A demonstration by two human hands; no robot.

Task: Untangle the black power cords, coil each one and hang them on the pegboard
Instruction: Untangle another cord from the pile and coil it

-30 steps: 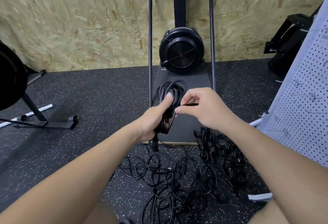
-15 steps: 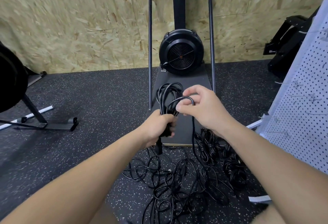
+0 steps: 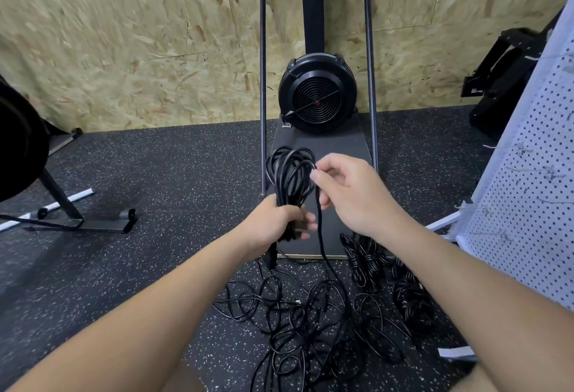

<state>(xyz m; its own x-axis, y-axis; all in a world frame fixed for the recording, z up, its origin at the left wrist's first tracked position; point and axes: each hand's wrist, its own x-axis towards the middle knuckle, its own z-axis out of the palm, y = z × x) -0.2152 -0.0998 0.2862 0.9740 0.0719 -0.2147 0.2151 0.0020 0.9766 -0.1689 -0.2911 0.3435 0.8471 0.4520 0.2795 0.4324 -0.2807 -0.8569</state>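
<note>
Left hand (image 3: 273,221) clenched round coil (image 3: 290,180) at its lower end; loops stand upright, long axis vertical, above the floor. Right hand (image 3: 348,196) pinching free cord (image 3: 320,230) beside coil top. Risk: trailing cord snagging in tangle (image 3: 304,323) below, dragging loops loose. Pegboard (image 3: 528,205) at right.

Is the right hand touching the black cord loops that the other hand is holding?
Touching. In the head view the right hand pinches a strand at the top of the coiled cord, which the left hand grips lower down.
</note>
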